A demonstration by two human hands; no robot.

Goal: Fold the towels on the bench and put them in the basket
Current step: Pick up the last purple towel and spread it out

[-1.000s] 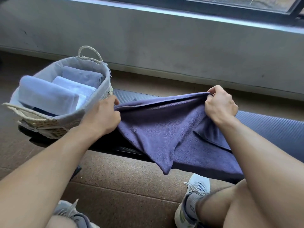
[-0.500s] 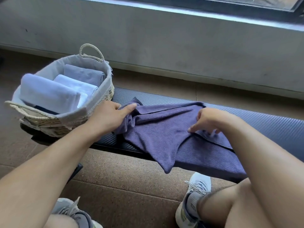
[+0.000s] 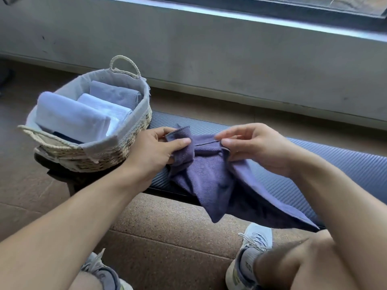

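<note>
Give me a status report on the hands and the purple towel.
Left hand pinching purple towel corner. Right hand loosely pinching its top edge. Towel unfolded, draped off bench. Basket holds folded towels; nothing blocking.

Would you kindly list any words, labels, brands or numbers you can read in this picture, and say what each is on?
No text can be read for certain.
Right shoe: dark marks on its side, too blurred to read.
Basket, folded towels, purple towel and bench: no writing shows.
</note>
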